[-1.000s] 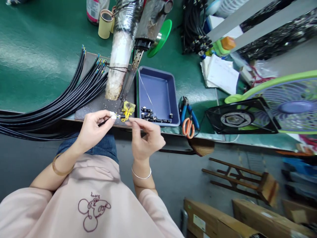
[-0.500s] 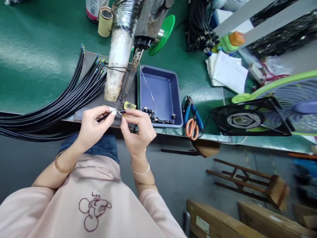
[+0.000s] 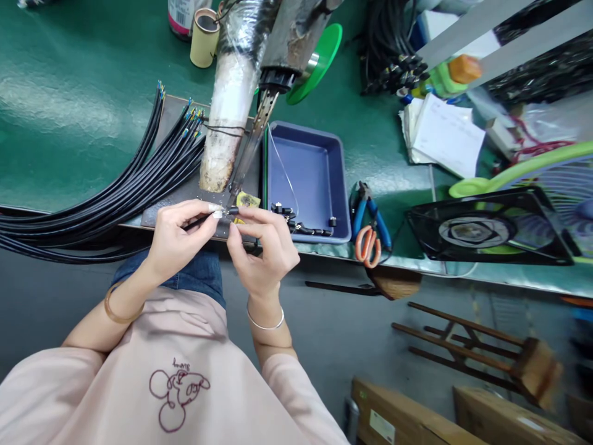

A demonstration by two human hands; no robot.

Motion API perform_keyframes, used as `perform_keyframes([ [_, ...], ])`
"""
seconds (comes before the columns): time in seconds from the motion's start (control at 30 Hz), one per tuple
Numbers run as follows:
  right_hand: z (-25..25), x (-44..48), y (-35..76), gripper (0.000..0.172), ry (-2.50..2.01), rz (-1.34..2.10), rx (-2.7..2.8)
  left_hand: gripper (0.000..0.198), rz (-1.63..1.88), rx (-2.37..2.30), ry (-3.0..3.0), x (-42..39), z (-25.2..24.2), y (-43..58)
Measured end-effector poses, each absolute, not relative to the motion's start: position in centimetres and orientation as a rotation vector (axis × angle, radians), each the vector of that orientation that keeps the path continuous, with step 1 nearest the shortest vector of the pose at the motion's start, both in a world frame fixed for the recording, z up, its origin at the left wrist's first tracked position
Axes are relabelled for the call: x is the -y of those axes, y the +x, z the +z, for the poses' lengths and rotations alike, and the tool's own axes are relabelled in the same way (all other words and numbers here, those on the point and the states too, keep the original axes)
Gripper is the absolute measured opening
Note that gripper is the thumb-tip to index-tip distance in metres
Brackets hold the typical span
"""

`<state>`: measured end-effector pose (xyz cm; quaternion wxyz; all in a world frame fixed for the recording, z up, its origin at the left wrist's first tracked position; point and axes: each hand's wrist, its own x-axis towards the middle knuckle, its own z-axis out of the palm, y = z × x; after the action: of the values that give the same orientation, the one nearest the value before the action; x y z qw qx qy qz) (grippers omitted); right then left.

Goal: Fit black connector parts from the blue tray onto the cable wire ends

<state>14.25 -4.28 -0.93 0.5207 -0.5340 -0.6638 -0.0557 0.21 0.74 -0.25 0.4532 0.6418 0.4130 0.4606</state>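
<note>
My left hand point(image 3: 178, 241) pinches a black cable point(image 3: 195, 221) near its end, with white coverings on the fingertips. My right hand point(image 3: 267, 247) holds a small black connector point(image 3: 231, 211) between thumb and fingers, right against the cable end. The exact joint between the two is too small to make out. Just above the fingers, the perforated metal shaft of a soldering iron point(image 3: 262, 116) points down, its tip close to the connector. A stained yellow sponge point(image 3: 248, 199) lies behind my right fingertips.
Many black cables point(image 3: 152, 173) with stripped ends lie to the left. A blue tray point(image 3: 340, 185) on the right contains several black connectors point(image 3: 301, 227). Beyond it are blue-handled cutters point(image 3: 359, 216), orange-handled scissors point(image 3: 368, 246) and a black fan point(image 3: 486, 228). A white tapered tube point(image 3: 227, 99) hangs overhead.
The camera view has shifted slightly, so the bench items appear farther right. My hands stay together by the iron tip, still holding the cable and connector, with the right fingers slightly shifted.
</note>
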Motion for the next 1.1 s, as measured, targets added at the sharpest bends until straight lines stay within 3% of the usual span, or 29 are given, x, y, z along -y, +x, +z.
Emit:
perform_keyframes([
  [0.57, -0.3, 4.9, 15.0, 0.007, -1.407, 0.019, 1.564, 0.012, 0.958, -0.965, 1.402, 0.0, 0.3, -0.2],
  [0.67, -0.3, 5.0, 15.0, 0.009, -1.354, -0.073, 1.627, 0.021, 0.881, -0.894, 1.342, -0.2, 0.5, -0.8],
  [0.77, -0.8, 5.3, 15.1, 0.009, -1.263, -0.121, 1.664, 0.017, 0.878, -0.812, 1.301, -0.4, 0.3, -1.3],
  [0.93, -0.9, 6.2, 15.4, 0.01, -1.407, 0.053, 1.557, 0.01, 0.995, -0.846, 1.516, 0.1, 0.4, -1.4],
  [1.1, -0.2, 6.4, 15.2, 0.015, -1.353, -0.081, 1.756, 0.011, 1.093, -0.845, 1.768, 0.5, 0.5, -1.4],
])
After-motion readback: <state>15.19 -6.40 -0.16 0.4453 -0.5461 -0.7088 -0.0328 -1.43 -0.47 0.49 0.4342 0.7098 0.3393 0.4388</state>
